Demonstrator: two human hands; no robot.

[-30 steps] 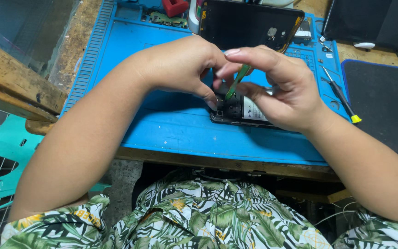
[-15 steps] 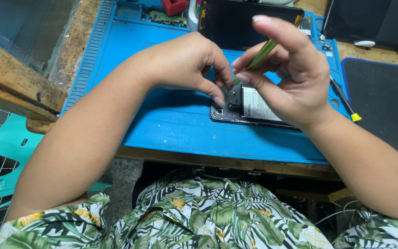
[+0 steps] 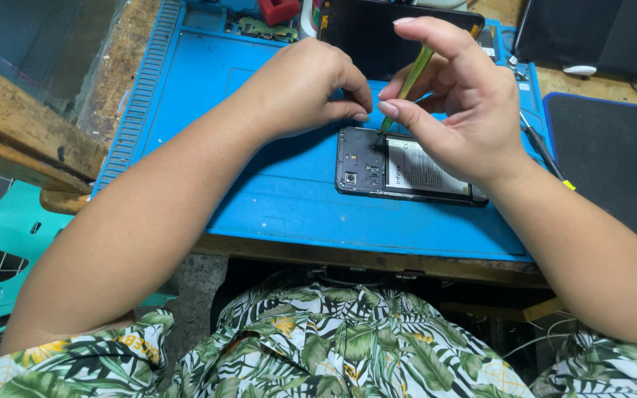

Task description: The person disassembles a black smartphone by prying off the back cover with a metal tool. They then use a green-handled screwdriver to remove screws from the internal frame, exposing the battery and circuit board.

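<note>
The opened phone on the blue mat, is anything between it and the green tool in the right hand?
Nothing visible. The right hand holds the green tool with its tip down at the opened phone; the left hand pinches just beside it, not under it.

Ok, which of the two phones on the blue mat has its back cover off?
The phone nearer the person, under the right hand: its battery and circuit board are exposed. The other phone, farther back, shows only a plain dark face.

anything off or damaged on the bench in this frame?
Nothing stands out. The opened phone lies flat on the blue mat, back cover off, battery exposed. The right hand holds a green tool to its top edge; the left hand pinches nearby.
</note>
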